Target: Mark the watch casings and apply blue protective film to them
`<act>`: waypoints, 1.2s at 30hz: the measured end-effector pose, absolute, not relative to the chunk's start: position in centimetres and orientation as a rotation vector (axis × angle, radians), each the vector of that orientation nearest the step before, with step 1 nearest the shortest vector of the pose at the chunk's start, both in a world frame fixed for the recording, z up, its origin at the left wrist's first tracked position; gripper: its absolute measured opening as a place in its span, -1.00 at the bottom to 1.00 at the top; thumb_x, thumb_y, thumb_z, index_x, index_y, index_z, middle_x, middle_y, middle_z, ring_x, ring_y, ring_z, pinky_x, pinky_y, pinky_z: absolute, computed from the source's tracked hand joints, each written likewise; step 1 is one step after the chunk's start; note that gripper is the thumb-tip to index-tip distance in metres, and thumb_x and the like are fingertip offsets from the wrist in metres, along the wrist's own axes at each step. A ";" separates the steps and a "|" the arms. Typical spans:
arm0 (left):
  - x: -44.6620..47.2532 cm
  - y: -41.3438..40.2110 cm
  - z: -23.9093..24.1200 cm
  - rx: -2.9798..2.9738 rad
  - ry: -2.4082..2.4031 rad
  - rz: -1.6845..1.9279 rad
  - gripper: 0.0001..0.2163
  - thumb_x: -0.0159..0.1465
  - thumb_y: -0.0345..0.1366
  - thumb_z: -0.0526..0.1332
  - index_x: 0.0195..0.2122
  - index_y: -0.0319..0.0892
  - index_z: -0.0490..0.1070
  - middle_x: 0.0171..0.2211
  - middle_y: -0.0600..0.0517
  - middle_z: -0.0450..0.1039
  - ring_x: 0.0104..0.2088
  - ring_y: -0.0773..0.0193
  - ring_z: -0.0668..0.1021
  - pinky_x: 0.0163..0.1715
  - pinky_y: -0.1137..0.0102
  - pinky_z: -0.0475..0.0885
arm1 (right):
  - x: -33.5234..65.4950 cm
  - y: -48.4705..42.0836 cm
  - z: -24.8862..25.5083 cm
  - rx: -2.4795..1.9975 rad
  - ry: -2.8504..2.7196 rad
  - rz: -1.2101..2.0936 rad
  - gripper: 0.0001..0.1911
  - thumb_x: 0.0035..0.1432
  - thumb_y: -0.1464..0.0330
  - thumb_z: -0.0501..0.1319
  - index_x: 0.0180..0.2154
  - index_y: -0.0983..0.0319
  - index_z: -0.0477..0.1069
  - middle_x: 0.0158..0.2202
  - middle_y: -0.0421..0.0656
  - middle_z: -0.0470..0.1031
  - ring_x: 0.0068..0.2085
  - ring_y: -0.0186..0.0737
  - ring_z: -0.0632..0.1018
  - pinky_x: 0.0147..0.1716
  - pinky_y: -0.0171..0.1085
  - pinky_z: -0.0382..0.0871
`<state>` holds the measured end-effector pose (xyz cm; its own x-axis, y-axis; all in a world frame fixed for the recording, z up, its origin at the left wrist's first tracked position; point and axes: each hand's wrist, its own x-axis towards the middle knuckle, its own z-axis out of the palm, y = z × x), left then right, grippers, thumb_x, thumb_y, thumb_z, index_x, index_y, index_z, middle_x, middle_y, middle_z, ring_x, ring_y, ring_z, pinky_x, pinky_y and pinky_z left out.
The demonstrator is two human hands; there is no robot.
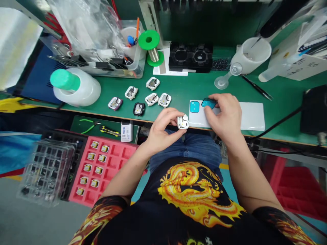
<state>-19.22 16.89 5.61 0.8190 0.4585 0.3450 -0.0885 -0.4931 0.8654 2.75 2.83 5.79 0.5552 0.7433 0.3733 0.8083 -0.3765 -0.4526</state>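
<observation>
Head view: the left hand [163, 126] is pinching a white watch case [183, 122] between its fingers, near the bench [189, 86] edge. The right hand [226, 114] is pinching a blue-filmed cover [207, 103] at its right end, its longer visible side running left-right; it is lying right of and beyond the case, beside a blue square [194, 107] resting on a white sheet [252, 117].

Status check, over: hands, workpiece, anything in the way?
Left hand holding white case, innards showing. Right hand pinching dark-edged blue piece at white sheet. Nearby: blue square on the sheet, six more cases beyond left hand.
</observation>
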 end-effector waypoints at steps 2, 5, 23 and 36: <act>-19.3 16.8 5.4 1.954 0.264 0.693 -0.60 0.41 -0.30 0.43 0.22 0.04 0.42 0.15 -0.05 0.45 0.07 0.17 0.59 -0.05 0.26 0.65 | 2.8 2.9 5.8 -2.184 -1.239 -0.131 -0.76 0.35 0.31 0.23 0.01 0.16 0.54 -0.10 -0.02 0.60 -0.06 0.09 0.54 0.08 0.09 0.41; -19.5 16.7 5.0 1.946 0.245 0.725 -0.64 0.42 -0.26 0.43 0.19 0.06 0.43 0.13 -0.04 0.51 0.17 0.10 0.59 0.19 0.08 0.61 | 2.9 2.8 5.8 -2.175 -1.248 -0.144 -0.76 0.36 0.30 0.24 0.02 0.16 0.54 -0.09 -0.02 0.60 -0.06 0.09 0.55 0.07 0.09 0.42; -20.2 16.9 4.4 1.998 0.292 0.712 -0.64 0.41 -0.15 0.45 0.17 0.11 0.44 0.13 -0.06 0.55 0.17 0.03 0.62 0.16 -0.02 0.63 | 2.8 2.9 6.1 -2.208 -1.232 -0.129 -0.78 0.36 0.31 0.24 0.01 0.14 0.54 -0.12 -0.03 0.60 -0.08 0.08 0.58 0.04 0.08 0.45; -19.5 16.6 4.7 2.031 0.191 0.833 -0.58 0.41 -0.32 0.44 0.25 0.06 0.47 0.13 -0.11 0.57 0.13 0.05 0.65 0.14 0.02 0.64 | 2.8 2.3 5.4 -2.194 -1.346 -0.322 -0.63 0.43 0.27 0.25 0.19 0.19 0.54 0.03 0.07 0.62 0.02 0.19 0.57 0.05 0.14 0.47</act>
<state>-19.52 16.56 4.71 0.7607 0.4322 0.4843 -0.1776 -0.5791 0.7957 2.84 2.35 5.42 0.4726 0.7490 0.4645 0.8780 -0.3551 -0.3209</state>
